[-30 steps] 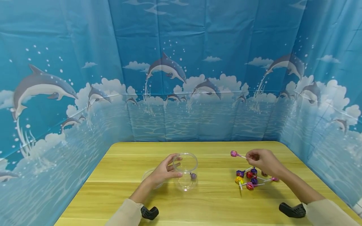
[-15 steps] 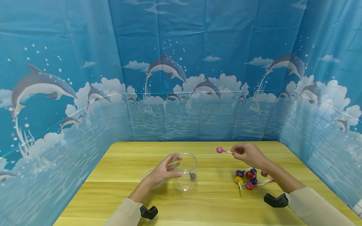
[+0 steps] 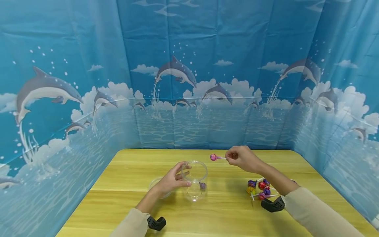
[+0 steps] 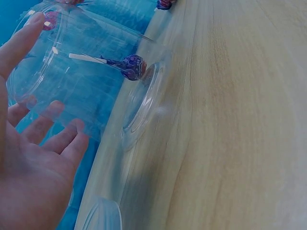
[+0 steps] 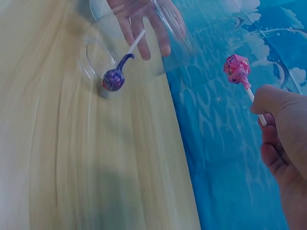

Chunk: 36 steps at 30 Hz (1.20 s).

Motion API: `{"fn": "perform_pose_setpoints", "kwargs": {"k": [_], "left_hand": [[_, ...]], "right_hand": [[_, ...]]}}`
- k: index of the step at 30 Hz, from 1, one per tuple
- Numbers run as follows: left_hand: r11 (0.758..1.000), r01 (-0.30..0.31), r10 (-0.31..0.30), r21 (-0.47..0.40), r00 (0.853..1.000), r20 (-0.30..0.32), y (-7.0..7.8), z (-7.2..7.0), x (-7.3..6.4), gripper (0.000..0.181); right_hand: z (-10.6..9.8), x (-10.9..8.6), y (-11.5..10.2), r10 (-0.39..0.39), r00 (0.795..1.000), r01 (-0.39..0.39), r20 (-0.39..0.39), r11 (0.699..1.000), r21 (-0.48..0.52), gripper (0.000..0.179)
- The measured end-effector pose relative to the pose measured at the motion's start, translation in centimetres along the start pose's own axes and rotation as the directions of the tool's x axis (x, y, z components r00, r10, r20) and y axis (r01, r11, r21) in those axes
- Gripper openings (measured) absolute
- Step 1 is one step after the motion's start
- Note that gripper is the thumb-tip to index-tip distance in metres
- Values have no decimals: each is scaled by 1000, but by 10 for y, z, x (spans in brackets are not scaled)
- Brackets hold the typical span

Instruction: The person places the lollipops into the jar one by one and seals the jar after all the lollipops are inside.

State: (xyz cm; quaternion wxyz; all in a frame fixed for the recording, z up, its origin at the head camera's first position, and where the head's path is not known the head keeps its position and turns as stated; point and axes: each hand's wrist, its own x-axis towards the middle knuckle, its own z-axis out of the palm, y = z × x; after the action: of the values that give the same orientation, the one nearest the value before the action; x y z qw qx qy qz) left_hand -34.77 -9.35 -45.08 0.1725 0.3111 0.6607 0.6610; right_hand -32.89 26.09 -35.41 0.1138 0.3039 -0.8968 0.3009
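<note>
My left hand (image 3: 172,180) grips a clear plastic jar (image 3: 194,176) near its open top, thumb on one side and fingers on the other. The jar stands on the table. A purple-wrapped lollipop (image 4: 133,67) shows through its wall, inside near the bottom, its white stick pointing upward. To the right of the jar and above the table, my right hand (image 3: 244,159) pinches the white stick of a pink-wrapped lollipop (image 5: 237,69) between thumb and fingers. The candy end points left, toward the jar, still apart from it.
Several lollipops (image 3: 262,186) in purple, red, yellow and pink wrappers lie in a pile on the right, partly behind my right forearm. A clear round lid (image 4: 103,216) lies left of the jar, partly hidden by my left hand. A dolphin-print curtain (image 3: 189,125) encloses the wooden table (image 3: 219,217).
My right hand has moved left from above the lollipop pile toward the jar, carrying the pink lollipop. The left hand and the jar have stayed in place.
</note>
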Motion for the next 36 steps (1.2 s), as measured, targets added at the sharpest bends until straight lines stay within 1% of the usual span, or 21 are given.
{"fn": "perform_pose_setpoints", "kwargs": {"k": [5,9,13,17,21,25,31,36], "left_hand": [[1000,-4,4,4,1000,-2,0,1,0,74],[1000,-6,6,5,1000,-14,-1,0,0,76],[1000,7,-7,5,1000,-1,-4,1,0,81],[1000,4,-4,17,1000,-5,-5,3,1,78],[1000,3,-3,22,1000,-22,-2,2,1,77],[1000,14,-14,8,1000,-11,0,2,1,77],[1000,14,-14,-3,1000,0,-1,1,2,77],[1000,5,-5,-3,1000,8,-2,0,3,77]], "right_hand": [[11,16,-13,-53,998,52,29,998,19,11],[23,27,-20,-96,994,93,60,995,38,11],[34,33,-25,-134,987,131,86,991,40,11],[41,38,-29,-166,981,163,103,986,40,15],[46,46,-33,-195,973,192,127,981,33,15],[51,52,-36,-230,962,229,147,973,26,14],[55,57,-41,-236,954,238,184,971,13,16],[59,61,-45,-255,944,262,210,965,-7,17]]}}
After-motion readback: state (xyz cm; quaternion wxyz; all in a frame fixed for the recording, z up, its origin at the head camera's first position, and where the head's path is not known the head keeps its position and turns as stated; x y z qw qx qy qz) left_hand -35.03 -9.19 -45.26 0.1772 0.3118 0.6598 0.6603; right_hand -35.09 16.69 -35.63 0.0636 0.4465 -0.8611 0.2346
